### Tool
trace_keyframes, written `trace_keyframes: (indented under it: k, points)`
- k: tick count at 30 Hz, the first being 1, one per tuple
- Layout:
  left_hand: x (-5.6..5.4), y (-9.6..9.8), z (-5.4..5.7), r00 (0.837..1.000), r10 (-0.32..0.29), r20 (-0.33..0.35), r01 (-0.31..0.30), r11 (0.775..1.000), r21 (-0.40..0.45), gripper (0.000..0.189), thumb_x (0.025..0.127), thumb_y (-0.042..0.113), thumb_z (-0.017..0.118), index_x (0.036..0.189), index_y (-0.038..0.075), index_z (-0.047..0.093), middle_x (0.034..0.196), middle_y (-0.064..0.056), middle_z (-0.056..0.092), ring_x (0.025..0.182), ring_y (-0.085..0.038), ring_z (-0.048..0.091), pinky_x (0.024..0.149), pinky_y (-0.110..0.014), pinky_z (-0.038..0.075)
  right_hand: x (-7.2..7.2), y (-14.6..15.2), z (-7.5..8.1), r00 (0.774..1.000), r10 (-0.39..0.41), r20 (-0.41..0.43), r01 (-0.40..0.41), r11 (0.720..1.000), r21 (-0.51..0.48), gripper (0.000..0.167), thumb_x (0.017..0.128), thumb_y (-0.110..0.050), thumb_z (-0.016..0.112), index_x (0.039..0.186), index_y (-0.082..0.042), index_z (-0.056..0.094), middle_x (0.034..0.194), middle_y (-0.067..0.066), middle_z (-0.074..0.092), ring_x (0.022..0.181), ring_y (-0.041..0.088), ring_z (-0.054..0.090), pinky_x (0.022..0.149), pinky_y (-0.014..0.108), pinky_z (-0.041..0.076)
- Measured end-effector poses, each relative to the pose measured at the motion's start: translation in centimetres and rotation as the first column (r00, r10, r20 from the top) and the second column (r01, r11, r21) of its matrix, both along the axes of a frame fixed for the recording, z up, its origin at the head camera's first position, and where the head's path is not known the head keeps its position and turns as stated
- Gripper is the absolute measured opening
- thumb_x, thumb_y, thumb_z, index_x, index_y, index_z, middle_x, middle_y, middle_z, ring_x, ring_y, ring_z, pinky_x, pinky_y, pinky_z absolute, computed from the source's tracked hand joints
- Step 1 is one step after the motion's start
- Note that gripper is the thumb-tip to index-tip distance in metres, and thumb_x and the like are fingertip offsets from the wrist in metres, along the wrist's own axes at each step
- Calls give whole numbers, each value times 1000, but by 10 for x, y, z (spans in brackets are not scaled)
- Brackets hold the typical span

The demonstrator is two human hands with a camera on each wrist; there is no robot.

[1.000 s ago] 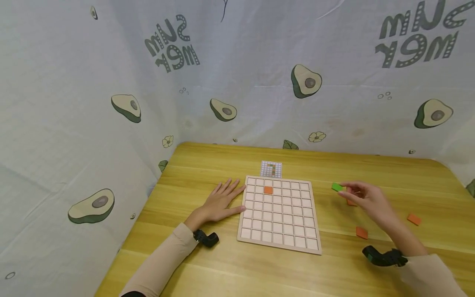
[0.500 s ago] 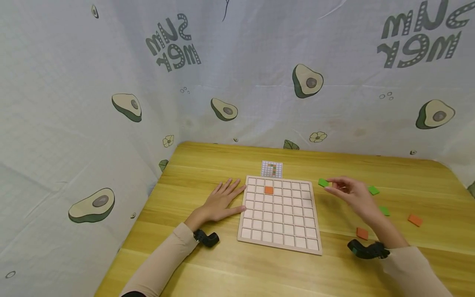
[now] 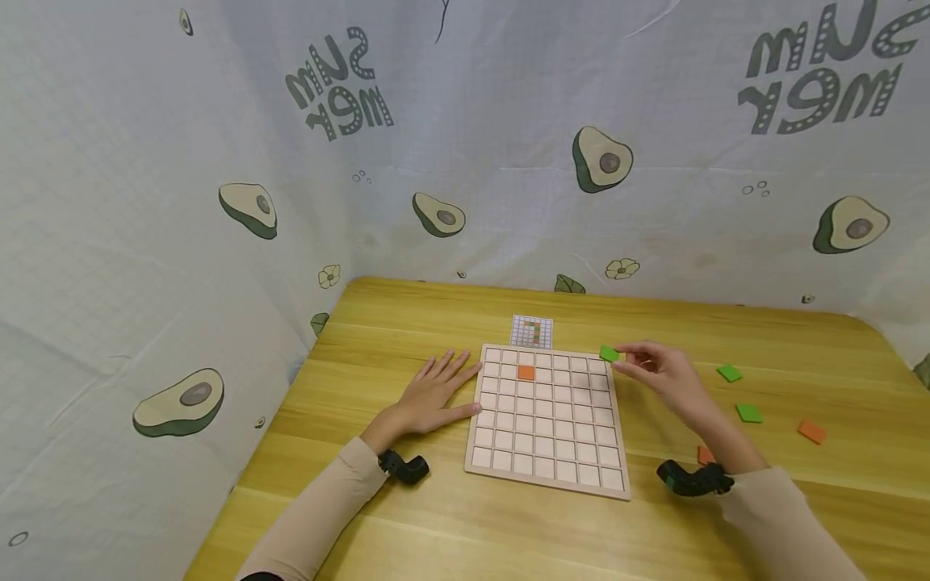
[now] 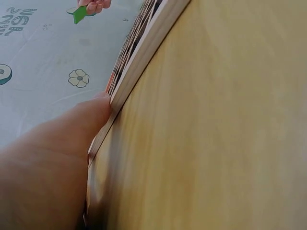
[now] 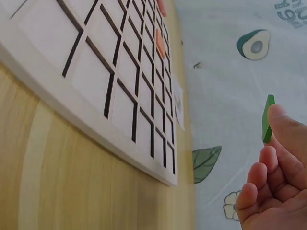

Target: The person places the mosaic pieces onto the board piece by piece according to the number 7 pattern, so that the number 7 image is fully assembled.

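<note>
My right hand (image 3: 664, 375) pinches a green square tile (image 3: 609, 353) by its edge, above the far right corner of the wooden grid board (image 3: 548, 478). In the right wrist view the green tile (image 5: 268, 119) sits between thumb and fingertips, apart from the board. My left hand (image 3: 429, 399) lies flat with spread fingers on the table, thumb and fingertips touching the board's left edge. In the left wrist view the thumb (image 4: 91, 115) presses against the board's side (image 4: 129, 79). One orange tile (image 3: 526, 373) lies in a cell near the board's far left.
A small printed card (image 3: 532, 331) with a coloured grid pattern lies behind the board. To the right on the table (image 3: 407, 524) are green tiles (image 3: 729, 373) and orange tiles (image 3: 811, 432), one partly hidden by the right forearm. A patterned cloth (image 3: 501, 105) hangs behind.
My right hand has moved left with the green tile, from beside the board to over its far right corner. Loose green tiles have come into view behind it. The left hand stays put.
</note>
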State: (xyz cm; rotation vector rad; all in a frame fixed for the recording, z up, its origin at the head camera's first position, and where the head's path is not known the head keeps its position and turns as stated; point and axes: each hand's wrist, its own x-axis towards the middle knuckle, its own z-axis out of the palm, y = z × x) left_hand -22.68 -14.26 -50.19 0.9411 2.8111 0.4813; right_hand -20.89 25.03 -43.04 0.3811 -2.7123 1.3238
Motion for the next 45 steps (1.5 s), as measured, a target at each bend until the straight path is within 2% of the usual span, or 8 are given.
trace_keyframes:
  k: [18, 26, 32, 40, 45]
  points:
    - [1, 1, 3, 1000, 5, -2, -5, 1000, 4, 76, 100, 65, 37, 162, 26, 14, 167, -3, 4, 152, -27, -3, 120, -49, -3, -12, -30, -13, 997, 69, 27, -66, 995, -76, 31, 93, -12, 73, 116, 7, 68, 89, 10, 58, 78, 19, 53, 64, 19, 48]
    - [1, 1, 2, 1000, 1, -14, -1, 1000, 4, 77, 100, 65, 37, 162, 25, 16, 167, -5, 6, 152, -28, -1, 120, -51, -2, -17, -40, -21, 992, 92, 83, -82, 990, -117, 30, 92, -11, 74, 115, 6, 68, 88, 10, 56, 78, 20, 51, 62, 19, 45]
    - [1, 1, 3, 1000, 4, -9, -4, 1000, -1, 76, 100, 64, 38, 162, 26, 15, 167, -4, 5, 152, -27, -2, 120, -49, -3, -19, -48, -26, 988, 119, 95, -105, 985, -140, 28, 91, -6, 73, 114, 9, 68, 85, 11, 56, 74, 18, 51, 58, 19, 43]
    - [0, 0, 1, 1000, 1, -16, -1, 1000, -1, 76, 100, 63, 38, 162, 25, 15, 167, -4, 6, 152, -27, -2, 120, -50, -2, -22, -56, -33, 982, 148, 118, -127, 977, -172, 28, 91, -5, 73, 113, 11, 67, 84, 9, 58, 73, 15, 52, 59, 20, 46]
    - [0, 1, 2, 1000, 4, -10, -4, 1000, -9, 76, 100, 63, 38, 162, 26, 14, 167, -4, 5, 152, -27, -3, 120, -49, -3, -23, -59, -38, 979, 164, 117, -141, 973, -184, 27, 90, -5, 74, 111, 11, 68, 83, 9, 58, 71, 14, 49, 57, 18, 42]
